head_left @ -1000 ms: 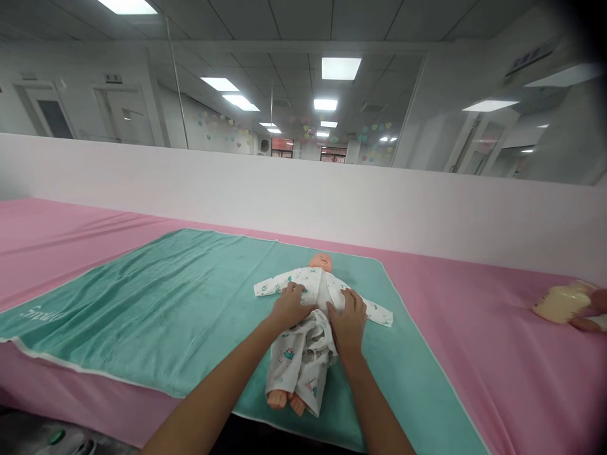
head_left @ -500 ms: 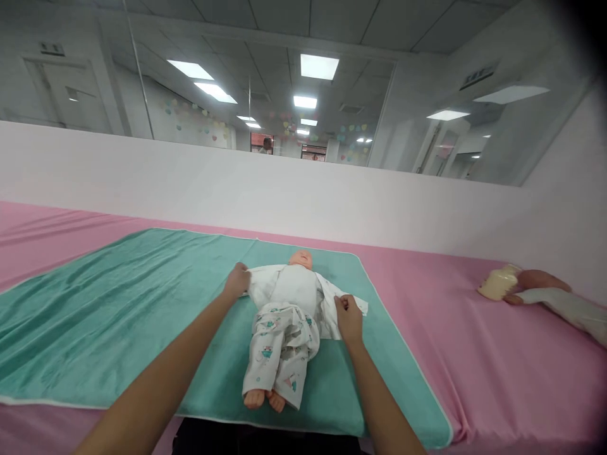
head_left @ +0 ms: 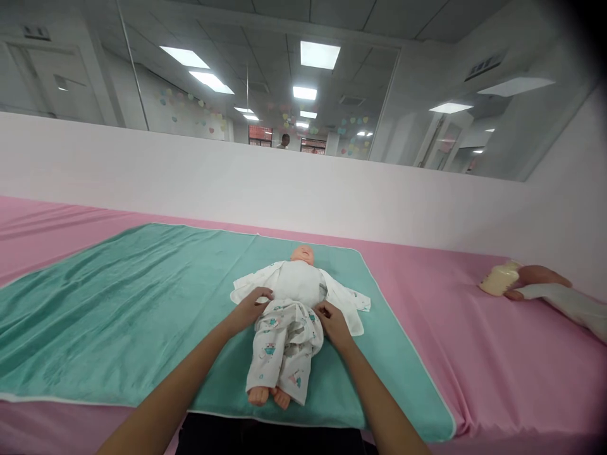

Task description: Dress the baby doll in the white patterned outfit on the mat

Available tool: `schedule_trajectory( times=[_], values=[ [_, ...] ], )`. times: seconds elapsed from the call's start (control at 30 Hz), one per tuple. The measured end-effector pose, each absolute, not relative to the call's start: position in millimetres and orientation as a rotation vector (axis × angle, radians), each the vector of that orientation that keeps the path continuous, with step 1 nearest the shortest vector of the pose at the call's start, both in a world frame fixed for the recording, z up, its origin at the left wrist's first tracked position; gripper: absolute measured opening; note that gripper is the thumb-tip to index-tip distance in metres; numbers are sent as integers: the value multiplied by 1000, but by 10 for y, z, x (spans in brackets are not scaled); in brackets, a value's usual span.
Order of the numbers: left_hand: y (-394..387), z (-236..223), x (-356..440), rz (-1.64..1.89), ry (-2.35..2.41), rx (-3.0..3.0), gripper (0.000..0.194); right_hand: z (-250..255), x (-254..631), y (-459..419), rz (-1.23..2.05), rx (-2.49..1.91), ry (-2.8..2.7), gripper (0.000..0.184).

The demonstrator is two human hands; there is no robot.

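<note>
A baby doll (head_left: pixel 294 297) lies on its back on a teal towel (head_left: pixel 142 303), head away from me. Its printed white top lies spread open to both sides, baring the white torso. Printed trousers (head_left: pixel 284 344) cover its legs, and bare feet stick out at the near end. My left hand (head_left: pixel 251 308) is at the doll's waist on the left, fingers curled on the trouser waistband. On the other side of the waist, my right hand (head_left: pixel 332 323) has its fingers curled on the waistband too.
The towel covers a pink padded table (head_left: pixel 474 354) with a white wall behind it. At the far right another person's hand (head_left: pixel 533 278) holds a cream bottle (head_left: pixel 497 279) on the pink surface. A mirror or window runs above the wall.
A second ago both hands were on the closed top at the doll's chest. They pulled it open sideways, then came back in to the trouser waist.
</note>
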State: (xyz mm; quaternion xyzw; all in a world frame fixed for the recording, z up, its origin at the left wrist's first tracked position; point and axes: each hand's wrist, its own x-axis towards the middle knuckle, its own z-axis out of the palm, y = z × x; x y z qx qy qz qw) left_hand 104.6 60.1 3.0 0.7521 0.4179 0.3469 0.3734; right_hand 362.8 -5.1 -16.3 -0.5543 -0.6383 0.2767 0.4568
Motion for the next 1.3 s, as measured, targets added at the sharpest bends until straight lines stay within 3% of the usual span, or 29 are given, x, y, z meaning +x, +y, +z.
schedule_trajectory(
  times=[0.33, 0.47, 0.6, 0.67, 0.8, 0.97, 1.1, 1.3],
  values=[
    [239, 501, 959, 455, 786, 1984, 22, -29, 3621, -264, 834, -1131, -1922, 17],
    [165, 528, 1086, 561, 745, 2093, 14, 39, 3522, -375, 653, -1179, -2010, 21],
    [223, 453, 1223, 798, 912, 2136, 29, 62, 3386, -384, 398, -1232, -1999, 22],
    [297, 433, 1250, 854, 1020, 2093, 25, 52, 3354, -312, 400, -1310, -1876, 26],
    [422, 463, 1218, 849, 1074, 1997, 3, 10, 3424, -81, 531, -1355, -1560, 34],
    [498, 394, 1106, 574, 725, 1543, 24, -89, 3706, 26, 889, -1228, -1431, 40],
    [628, 218, 1097, 574, 775, 1327, 41, -129, 3907, -37, 1173, -1155, -1346, 41],
    [764, 83, 1166, 681, 965, 1581, 39, -142, 3954, -19, 1320, -1151, -1494, 36]
  ],
)
